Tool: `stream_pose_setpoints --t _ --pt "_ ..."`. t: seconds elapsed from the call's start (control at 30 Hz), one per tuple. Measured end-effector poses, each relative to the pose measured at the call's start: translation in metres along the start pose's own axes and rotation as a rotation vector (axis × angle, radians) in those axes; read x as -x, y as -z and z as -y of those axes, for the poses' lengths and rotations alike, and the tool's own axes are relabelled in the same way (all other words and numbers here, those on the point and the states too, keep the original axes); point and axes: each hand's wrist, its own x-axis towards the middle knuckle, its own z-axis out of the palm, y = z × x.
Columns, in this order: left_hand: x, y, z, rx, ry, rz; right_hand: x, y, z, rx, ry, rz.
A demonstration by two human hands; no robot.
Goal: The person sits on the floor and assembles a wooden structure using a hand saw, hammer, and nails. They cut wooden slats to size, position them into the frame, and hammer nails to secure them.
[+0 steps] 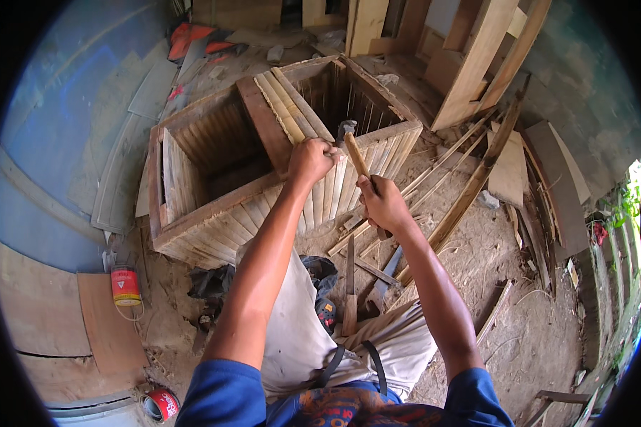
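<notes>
My right hand point(384, 204) is wrapped round the wooden handle of a hammer point(358, 154), whose dark metal head is raised near the box's front rim. My left hand point(312, 161) is closed, with its fingertips at that rim, just left of the hammer head. Whatever it pinches, if anything, is too small to make out. Both hands are over a long wooden box point(217, 226) with slatted sides and two open compartments. Between the compartments run a brown board point(265, 119) and bamboo-like strips point(292, 107), which end close to my left hand.
A handsaw point(384, 279) and a wooden-handled blade point(350, 292) lie by my legs. Long timber strips point(470, 192) stretch across the dirt at right. Wooden frames point(477, 64) lean at the back. A red can point(125, 285) hangs at left; another can point(159, 404) lies below.
</notes>
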Motion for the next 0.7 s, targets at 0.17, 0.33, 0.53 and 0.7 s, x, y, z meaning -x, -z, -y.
stream_pose_setpoints --t 0.17,0.33,0.53,0.7 --pt "0.001 -0.002 0.001 0.082 -0.095 -0.072 0.005 -0.004 0.000 -0.115 -0.005 -0.075" --pt "0.001 -0.001 0.000 0.038 -0.044 -0.055 0.005 -0.005 0.002 -0.314 -0.057 -0.028" --pt "0.000 -0.003 0.002 -0.027 -0.147 -0.115 0.011 -0.006 0.000 -0.288 -0.076 -0.007" --pt "-0.001 -0.003 0.002 0.074 -0.088 -0.082 0.014 -0.010 -0.001 -0.334 -0.077 -0.041"
